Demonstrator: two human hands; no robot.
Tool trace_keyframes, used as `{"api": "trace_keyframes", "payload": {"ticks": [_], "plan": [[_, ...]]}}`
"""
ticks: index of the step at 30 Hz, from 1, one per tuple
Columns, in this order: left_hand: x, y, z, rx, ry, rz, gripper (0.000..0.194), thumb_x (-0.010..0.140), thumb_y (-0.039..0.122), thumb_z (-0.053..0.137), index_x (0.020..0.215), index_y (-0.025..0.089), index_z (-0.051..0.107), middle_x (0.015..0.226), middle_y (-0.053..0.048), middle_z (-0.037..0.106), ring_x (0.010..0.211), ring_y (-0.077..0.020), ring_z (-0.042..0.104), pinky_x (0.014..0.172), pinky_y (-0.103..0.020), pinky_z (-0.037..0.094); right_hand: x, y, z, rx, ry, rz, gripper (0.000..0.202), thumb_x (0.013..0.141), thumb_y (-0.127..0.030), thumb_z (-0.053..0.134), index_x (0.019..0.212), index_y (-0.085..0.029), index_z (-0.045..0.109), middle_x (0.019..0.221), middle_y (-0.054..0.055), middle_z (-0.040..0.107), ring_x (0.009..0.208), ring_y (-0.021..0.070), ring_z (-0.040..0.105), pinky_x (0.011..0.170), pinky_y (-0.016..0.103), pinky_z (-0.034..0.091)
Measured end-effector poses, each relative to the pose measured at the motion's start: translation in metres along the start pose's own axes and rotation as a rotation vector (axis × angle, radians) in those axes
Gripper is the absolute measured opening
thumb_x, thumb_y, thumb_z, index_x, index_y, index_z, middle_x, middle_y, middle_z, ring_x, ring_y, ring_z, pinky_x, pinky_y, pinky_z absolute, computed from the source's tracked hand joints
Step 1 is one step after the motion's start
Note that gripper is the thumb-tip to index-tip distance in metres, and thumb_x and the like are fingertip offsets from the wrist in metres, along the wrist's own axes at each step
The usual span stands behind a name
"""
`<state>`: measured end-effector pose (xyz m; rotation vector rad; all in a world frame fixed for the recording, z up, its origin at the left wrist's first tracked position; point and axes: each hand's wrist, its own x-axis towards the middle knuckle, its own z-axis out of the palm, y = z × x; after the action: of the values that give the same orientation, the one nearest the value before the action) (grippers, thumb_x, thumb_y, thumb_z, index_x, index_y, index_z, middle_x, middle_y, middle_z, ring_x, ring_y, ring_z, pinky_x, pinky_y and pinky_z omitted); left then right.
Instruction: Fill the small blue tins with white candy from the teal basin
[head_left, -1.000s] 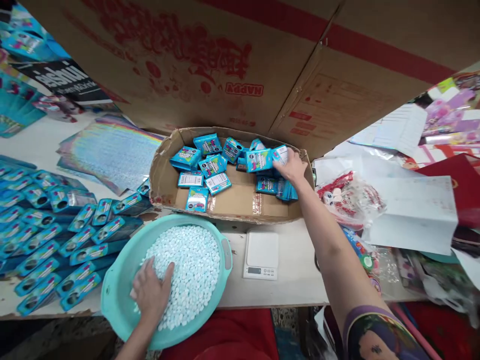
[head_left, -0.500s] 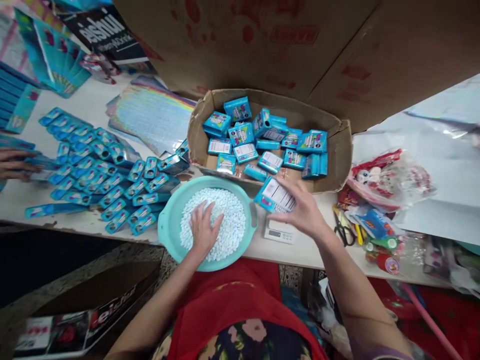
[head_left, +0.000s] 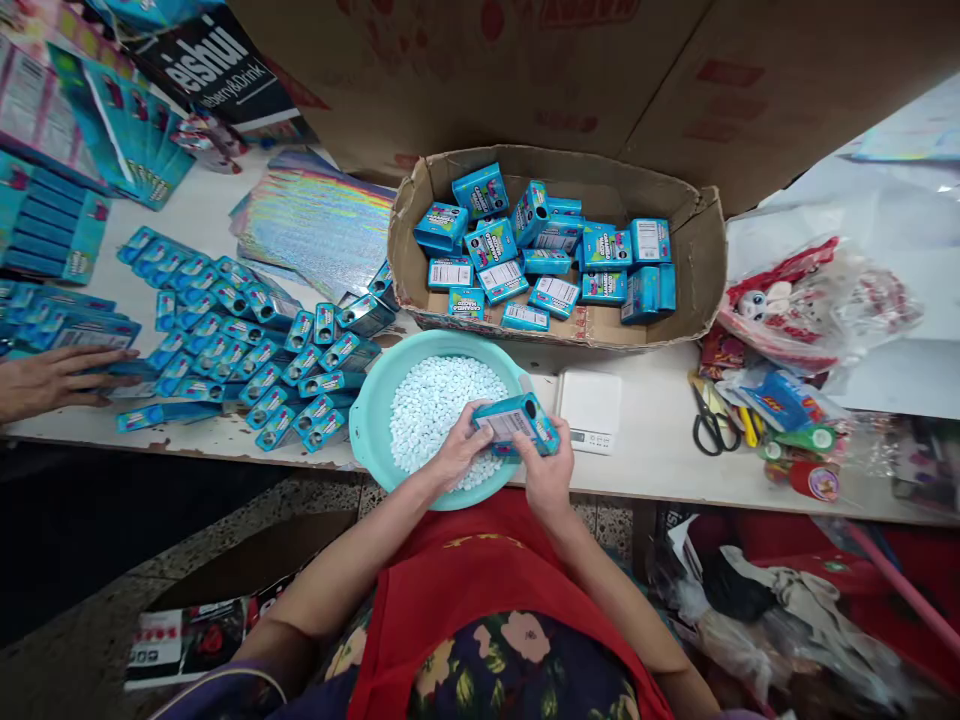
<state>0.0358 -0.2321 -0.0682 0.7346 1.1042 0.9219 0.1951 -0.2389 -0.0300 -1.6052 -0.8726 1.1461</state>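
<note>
A small blue candy box [head_left: 517,415] is tilted over the right part of a turquoise basin [head_left: 363,425], and both hands hold it. The fingers of my left hand [head_left: 459,448] are closed on its left end. My right hand [head_left: 550,476] grips the right end, where a round opening shows in the box's top. Small pale candies [head_left: 435,400] fill the middle of the basin. Just right of my right hand lies a white digital scale [head_left: 592,400] with nothing on its plate.
Behind the basin stands a cardboard tray [head_left: 709,270] of blue boxes. More boxes [head_left: 259,360] stand in rows at the left, beside a co-worker's hand [head_left: 67,380]. Shiny sheets [head_left: 315,220] lie behind them. Scissors [head_left: 712,420] and plastic bags [head_left: 832,300] are at the right.
My right hand has brought the box left from over the scale to the basin. My left hand has come out of the candies and taken hold of the box too.
</note>
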Motion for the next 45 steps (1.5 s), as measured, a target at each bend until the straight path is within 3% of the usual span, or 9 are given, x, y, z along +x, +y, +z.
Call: {"api": "trace_keyframes", "payload": {"ticks": [3, 6, 12, 21, 24, 28, 31, 37, 45], "plan": [[0.027, -0.007, -0.028, 0.669, 0.159, 0.221, 0.036, 0.088, 0.045, 0.054, 0.115, 0.022, 0.060, 0.122, -0.010, 0.060, 0.120, -0.0273, 0.051, 0.106, -0.044, 0.036, 0.010, -0.001, -0.022, -0.015, 0.111, 0.010, 0.056, 0.062, -0.042, 0.081, 0.107, -0.019, 0.056, 0.093, 0.002, 0.066, 0.080, 0.0168, 0.063, 0.076, 0.031, 0.053], [0.058, -0.017, -0.043, 1.102, 0.282, 0.234, 0.037, 0.090, 0.044, 0.050, 0.115, 0.020, 0.063, 0.128, -0.013, 0.056, 0.123, -0.0298, 0.046, 0.106, -0.046, 0.033, 0.022, 0.000, -0.047, -0.029, 0.138, 0.012, 0.054, 0.060, -0.041, 0.083, 0.104, -0.019, 0.060, 0.090, 0.002, 0.067, 0.079, 0.0164, 0.062, 0.074, 0.030, 0.051], [0.056, -0.034, -0.016, 1.345, 0.039, 0.195, 0.034, 0.083, 0.049, 0.059, 0.099, 0.022, 0.069, 0.101, -0.009, 0.063, 0.099, -0.0263, 0.054, 0.091, -0.039, 0.041, 0.014, 0.006, -0.047, 0.028, 0.125, 0.057, 0.048, 0.061, -0.043, 0.081, 0.097, -0.018, 0.063, 0.084, 0.002, 0.069, 0.073, 0.0161, 0.061, 0.069, 0.030, 0.052], [0.030, -0.008, -0.042, 0.549, 0.381, -0.002, 0.023, 0.072, 0.042, 0.065, 0.071, 0.019, 0.062, 0.070, -0.001, 0.062, 0.070, -0.0171, 0.059, 0.066, -0.028, 0.048, -0.001, -0.008, -0.005, -0.215, -0.077, -0.072, 0.043, 0.064, -0.042, 0.081, 0.097, -0.021, 0.064, 0.089, 0.001, 0.068, 0.079, 0.0180, 0.064, 0.074, 0.033, 0.053], [0.023, 0.021, -0.035, 0.235, 0.319, -0.040, 0.028, 0.075, 0.045, 0.063, 0.073, 0.017, 0.058, 0.064, 0.001, 0.057, 0.049, -0.0106, 0.050, 0.046, -0.023, 0.039, -0.004, -0.002, 0.007, -0.348, -0.160, -0.235, 0.036, 0.072, -0.041, 0.077, 0.099, -0.022, 0.064, 0.094, 0.003, 0.067, 0.088, 0.0203, 0.064, 0.081, 0.035, 0.051], [0.007, 0.054, -0.009, -0.241, 0.159, 0.090, 0.020, 0.075, 0.034, 0.067, 0.075, 0.017, 0.059, 0.078, -0.002, 0.064, 0.057, -0.0109, 0.059, 0.053, -0.024, 0.045, -0.008, 0.004, 0.022, -0.494, -0.255, -0.383, 0.030, 0.077, -0.038, 0.073, 0.101, -0.024, 0.064, 0.095, 0.006, 0.067, 0.092, 0.0238, 0.063, 0.082, 0.038, 0.050], [0.005, 0.060, 0.003, -0.326, 0.219, 0.166, 0.018, 0.073, 0.032, 0.069, 0.076, 0.017, 0.059, 0.086, -0.002, 0.066, 0.069, -0.0136, 0.065, 0.065, -0.027, 0.052, -0.011, 0.003, 0.031, -0.553, -0.302, -0.413, 0.028, 0.079, -0.036, 0.072, 0.103, -0.024, 0.064, 0.096, 0.006, 0.068, 0.093, 0.0250, 0.062, 0.082, 0.039, 0.050], [0.015, 0.055, 0.009, -0.279, 0.378, 0.146, 0.025, 0.075, 0.037, 0.071, 0.078, 0.017, 0.056, 0.073, 0.001, 0.064, 0.057, -0.0106, 0.063, 0.053, -0.021, 0.047, -0.015, 0.000, 0.036, -0.592, -0.289, -0.412, 0.028, 0.077, -0.034, 0.074, 0.102, -0.024, 0.064, 0.096, 0.006, 0.068, 0.093, 0.0250, 0.062, 0.082, 0.038, 0.049], [0.016, 0.068, 0.015, -0.259, 0.321, 0.103, 0.032, 0.076, 0.040, 0.071, 0.068, 0.016, 0.051, 0.060, 0.003, 0.057, 0.050, -0.0090, 0.058, 0.049, -0.021, 0.045, -0.016, -0.006, 0.029, -0.497, -0.288, -0.418, 0.029, 0.078, -0.038, 0.073, 0.102, -0.024, 0.064, 0.096, 0.005, 0.067, 0.093, 0.0241, 0.062, 0.082, 0.037, 0.049]]}}
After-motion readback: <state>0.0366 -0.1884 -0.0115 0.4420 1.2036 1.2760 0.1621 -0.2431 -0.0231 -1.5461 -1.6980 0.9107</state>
